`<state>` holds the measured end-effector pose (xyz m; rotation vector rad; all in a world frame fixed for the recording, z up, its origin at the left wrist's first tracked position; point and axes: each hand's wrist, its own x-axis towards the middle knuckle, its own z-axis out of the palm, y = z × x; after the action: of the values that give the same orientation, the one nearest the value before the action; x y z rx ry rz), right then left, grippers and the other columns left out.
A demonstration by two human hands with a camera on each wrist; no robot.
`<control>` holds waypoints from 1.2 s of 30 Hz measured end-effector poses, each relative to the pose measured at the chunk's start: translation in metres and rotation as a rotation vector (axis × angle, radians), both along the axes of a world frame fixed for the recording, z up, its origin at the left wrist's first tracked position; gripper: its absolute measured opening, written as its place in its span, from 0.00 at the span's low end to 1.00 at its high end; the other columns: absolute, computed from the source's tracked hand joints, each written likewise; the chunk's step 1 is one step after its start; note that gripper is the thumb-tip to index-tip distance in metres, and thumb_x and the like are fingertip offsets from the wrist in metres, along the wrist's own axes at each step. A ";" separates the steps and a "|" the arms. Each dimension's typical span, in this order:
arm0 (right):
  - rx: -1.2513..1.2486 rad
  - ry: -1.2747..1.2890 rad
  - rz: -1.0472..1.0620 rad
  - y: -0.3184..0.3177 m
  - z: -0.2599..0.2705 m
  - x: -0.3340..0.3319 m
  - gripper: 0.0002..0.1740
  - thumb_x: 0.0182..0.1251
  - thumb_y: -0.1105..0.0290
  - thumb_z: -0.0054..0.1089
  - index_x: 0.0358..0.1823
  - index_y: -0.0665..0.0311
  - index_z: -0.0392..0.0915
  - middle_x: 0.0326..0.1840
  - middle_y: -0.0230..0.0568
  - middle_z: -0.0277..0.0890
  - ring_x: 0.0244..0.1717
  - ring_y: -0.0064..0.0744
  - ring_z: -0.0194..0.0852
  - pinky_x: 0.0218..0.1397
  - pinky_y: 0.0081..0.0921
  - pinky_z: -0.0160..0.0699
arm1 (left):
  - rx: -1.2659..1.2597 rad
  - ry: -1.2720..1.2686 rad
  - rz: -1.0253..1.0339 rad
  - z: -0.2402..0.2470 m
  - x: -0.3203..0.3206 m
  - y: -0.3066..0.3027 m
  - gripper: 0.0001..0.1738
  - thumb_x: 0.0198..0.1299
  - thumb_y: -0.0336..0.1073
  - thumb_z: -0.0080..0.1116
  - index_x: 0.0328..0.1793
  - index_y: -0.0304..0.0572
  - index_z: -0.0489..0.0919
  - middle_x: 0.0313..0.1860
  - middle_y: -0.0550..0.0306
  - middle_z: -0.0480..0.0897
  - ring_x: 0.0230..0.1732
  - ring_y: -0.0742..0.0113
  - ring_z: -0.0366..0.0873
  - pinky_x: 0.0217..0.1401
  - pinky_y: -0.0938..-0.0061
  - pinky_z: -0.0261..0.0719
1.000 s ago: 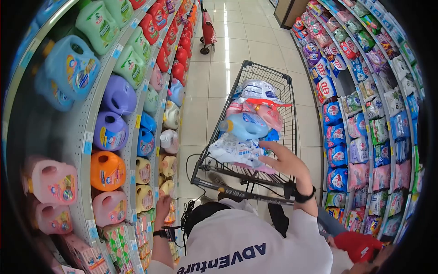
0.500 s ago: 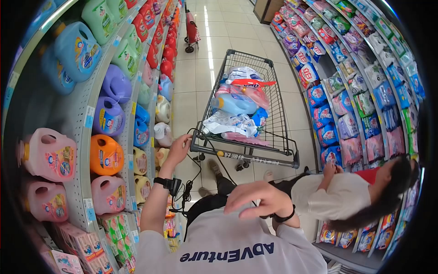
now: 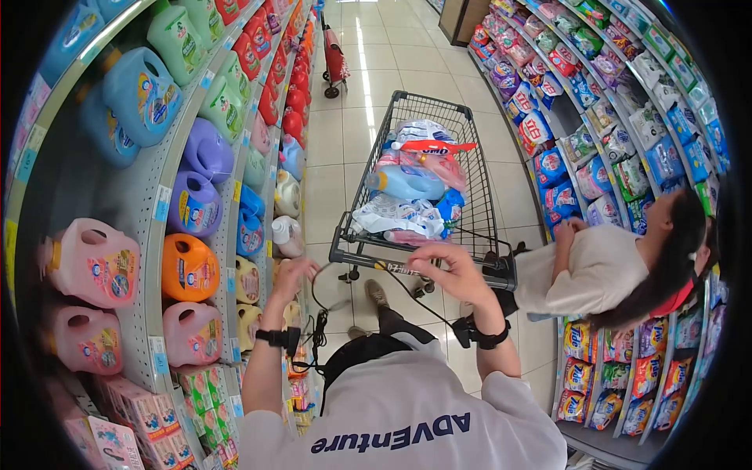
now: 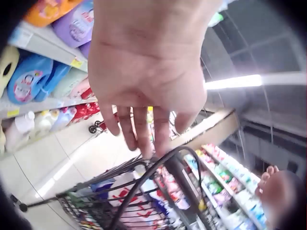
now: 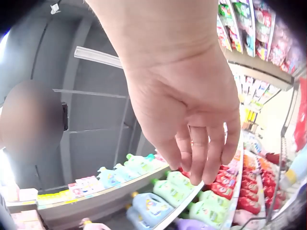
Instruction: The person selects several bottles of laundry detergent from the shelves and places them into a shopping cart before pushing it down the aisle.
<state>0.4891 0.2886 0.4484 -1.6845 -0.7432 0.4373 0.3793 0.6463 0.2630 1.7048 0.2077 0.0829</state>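
My left hand (image 3: 291, 278) hovers left of the shopping cart's handle (image 3: 407, 265), close to the bottle shelf. In the left wrist view its loose fingers (image 4: 140, 132) hold nothing, and a black cable (image 4: 144, 177) loops just beyond the fingertips. My right hand (image 3: 453, 272) is over the right half of the handle, overlapping it in the head view. Its fingers hang relaxed in the right wrist view, with nothing in them. Inside the cart (image 3: 479, 184) lie a blue detergent bottle (image 3: 409, 183), a pink bottle (image 3: 445, 170), and white plastic packages (image 3: 398, 215).
Detergent bottles line the left shelf (image 3: 160, 219); bagged laundry products (image 3: 603, 176) fill the right one. A person (image 3: 583, 262) in a light top stands at the right shelf, with someone in red partly hidden behind. Farther up the aisle stands a red trolley bag (image 3: 334, 63).
My right hand left the packages in the cart, drew back to my body, then came forward to the handle. My left hand rose toward the handle, then shifted back left. The person at right moved forward.
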 end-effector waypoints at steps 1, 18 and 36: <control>-0.045 0.013 -0.061 -0.013 -0.012 0.004 0.05 0.67 0.75 0.64 0.42 0.66 0.85 0.40 0.35 0.86 0.44 0.26 0.82 0.49 0.25 0.77 | 0.184 0.116 -0.085 0.004 -0.008 -0.003 0.10 0.59 0.29 0.59 0.46 0.38 0.83 0.40 0.56 0.83 0.46 0.62 0.80 0.52 0.71 0.74; -0.995 -0.696 -0.526 -0.127 -0.179 0.011 0.12 0.47 0.65 0.70 0.23 0.60 0.74 0.28 0.40 0.74 0.33 0.48 0.77 0.35 0.45 0.74 | 1.084 -0.076 -0.384 0.043 0.079 -0.115 0.21 0.43 0.39 0.68 0.47 0.44 0.82 0.47 0.48 0.84 0.54 0.52 0.81 0.59 0.57 0.75; -0.753 -0.845 -0.538 -0.141 -0.179 0.071 0.09 0.34 0.70 0.65 0.16 0.54 0.71 0.20 0.34 0.69 0.24 0.42 0.71 0.28 0.40 0.64 | 1.215 0.105 -0.331 0.038 0.120 -0.145 0.08 0.44 0.42 0.66 0.27 0.48 0.85 0.25 0.54 0.84 0.33 0.55 0.85 0.44 0.60 0.78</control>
<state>0.5602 0.1474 0.2698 -2.7306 -0.6978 -0.4871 0.4997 0.5018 0.3009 2.9331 -0.0918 -0.1658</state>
